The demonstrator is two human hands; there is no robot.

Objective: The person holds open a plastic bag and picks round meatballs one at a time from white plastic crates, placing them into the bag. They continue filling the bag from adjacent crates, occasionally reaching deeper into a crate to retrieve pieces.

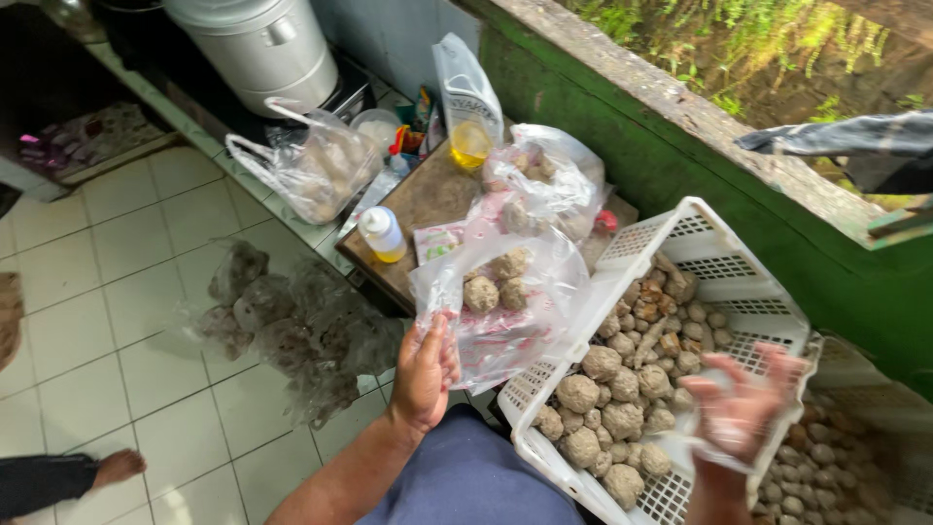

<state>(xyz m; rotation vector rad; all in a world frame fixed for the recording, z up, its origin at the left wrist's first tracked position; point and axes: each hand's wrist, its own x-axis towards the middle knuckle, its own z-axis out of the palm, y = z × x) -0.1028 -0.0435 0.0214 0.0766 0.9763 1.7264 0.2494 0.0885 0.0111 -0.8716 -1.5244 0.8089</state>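
My left hand [425,369] grips the edge of a clear plastic bag [505,301] that holds a few brown round balls. My right hand [743,408], covered by a thin clear plastic glove and blurred by motion, hovers with fingers spread over a tilted white plastic basket [724,253]. Many brown balls [622,399] of varied size lie in that basket. Whether the right hand holds a ball is unclear.
A low wooden table [418,199] carries a squeeze bottle [381,233], an oil pouch [468,107] and more filled bags [539,185]. Bagged balls [292,331] lie on the white tiled floor. A steel pot [262,44] stands behind. Another person's foot [117,467] is at left. A green wall [700,165] runs along the right.
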